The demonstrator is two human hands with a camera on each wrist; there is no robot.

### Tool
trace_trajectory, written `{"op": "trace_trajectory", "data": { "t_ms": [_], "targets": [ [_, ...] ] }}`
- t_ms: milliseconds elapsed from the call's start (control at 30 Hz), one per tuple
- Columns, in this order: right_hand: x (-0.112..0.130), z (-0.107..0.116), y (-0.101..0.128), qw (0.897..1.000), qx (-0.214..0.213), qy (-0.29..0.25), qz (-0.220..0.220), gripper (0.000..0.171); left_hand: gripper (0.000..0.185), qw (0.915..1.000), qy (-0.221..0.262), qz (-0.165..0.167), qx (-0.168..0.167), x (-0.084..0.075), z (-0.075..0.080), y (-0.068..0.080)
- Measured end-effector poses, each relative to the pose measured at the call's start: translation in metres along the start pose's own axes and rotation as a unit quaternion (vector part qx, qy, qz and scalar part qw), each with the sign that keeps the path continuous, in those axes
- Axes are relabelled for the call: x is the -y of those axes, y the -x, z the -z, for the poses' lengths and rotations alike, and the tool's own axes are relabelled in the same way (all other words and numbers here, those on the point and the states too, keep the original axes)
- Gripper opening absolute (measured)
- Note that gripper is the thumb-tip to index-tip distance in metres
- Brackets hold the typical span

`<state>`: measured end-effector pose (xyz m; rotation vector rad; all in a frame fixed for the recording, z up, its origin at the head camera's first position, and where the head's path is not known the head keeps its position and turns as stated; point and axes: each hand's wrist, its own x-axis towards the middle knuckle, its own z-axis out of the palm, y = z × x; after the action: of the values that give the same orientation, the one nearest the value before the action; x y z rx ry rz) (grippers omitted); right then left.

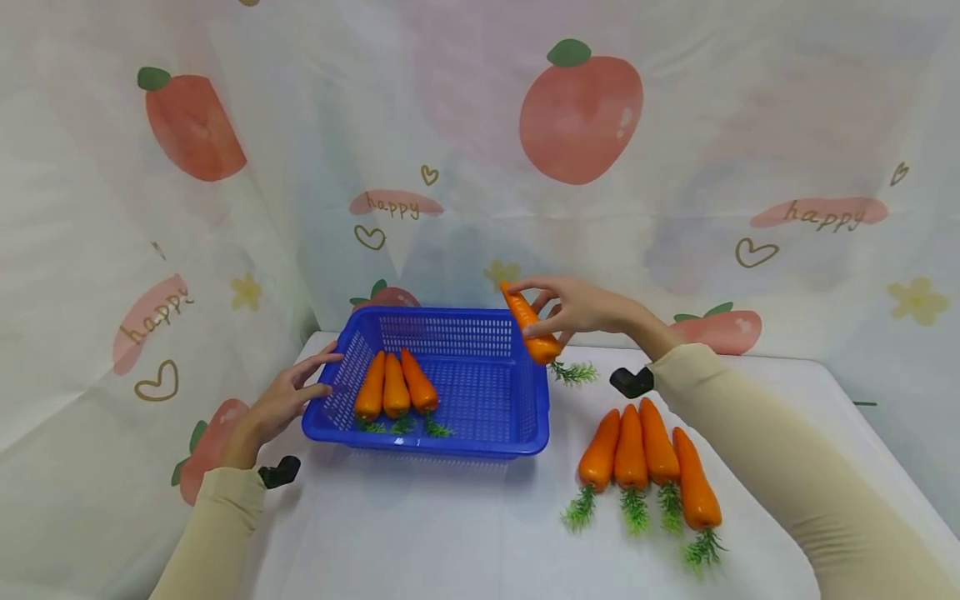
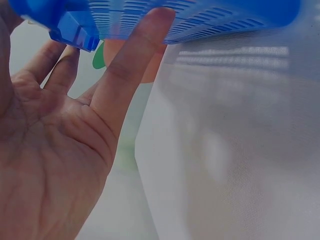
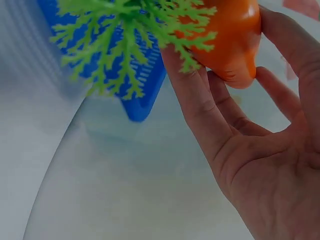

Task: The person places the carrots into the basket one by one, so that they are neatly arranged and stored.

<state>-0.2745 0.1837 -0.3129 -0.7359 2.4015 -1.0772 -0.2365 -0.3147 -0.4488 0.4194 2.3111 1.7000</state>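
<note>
- Right hand [image 1: 581,308] raised over the far right corner of the blue basket [image 1: 450,333], fingers and thumb curled round a held carrot [image 1: 529,326].
- Held carrot [image 3: 232,42] tilted, pointed end up and toward the backdrop, green top [image 3: 127,37] hanging down just outside the basket's right wall; clear of the table and of the basket floor.
- From the right wrist view: fat end of the carrot pinched between fingertips [image 3: 192,95] and thumb, palm open below it.
- Left hand [image 1: 281,400] laid against the basket's left wall near the left edge of the table [image 1: 420,533], fingers straight and spread, gripping nothing.
- From the left wrist view: one straight finger [image 2: 132,65] pressed up against the slotted blue wall [image 2: 210,17], palm relaxed.
- Basket set toward the far left of the table, well back from the near edge.
- Three carrots [image 1: 393,385] inside the basket, side by side and touching along its left half, green tops toward the near wall.
- Four carrots [image 1: 648,454] in a row on the table near its right edge, just right of the basket, touching one another, green tops toward the near edge.
- Fruit-printed cloth backdrop [image 1: 577,112] hung behind the far edge and along the left.
</note>
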Motion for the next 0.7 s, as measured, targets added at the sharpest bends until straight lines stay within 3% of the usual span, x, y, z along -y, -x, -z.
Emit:
{"op": "trace_trajectory", "data": {
  "t_ms": [300,700],
  "targets": [
    [0.015,-0.027,-0.053,0.999,0.039,-0.02,-0.003,0.075,0.058,1.0,0.004,-0.004,0.003,0.003,0.002,0.0],
    [0.006,-0.071,-0.105,0.995,0.091,-0.035,-0.037,0.07,0.059,1.0,0.006,0.004,-0.004,0.002,0.002,0.0]
  ]
}}
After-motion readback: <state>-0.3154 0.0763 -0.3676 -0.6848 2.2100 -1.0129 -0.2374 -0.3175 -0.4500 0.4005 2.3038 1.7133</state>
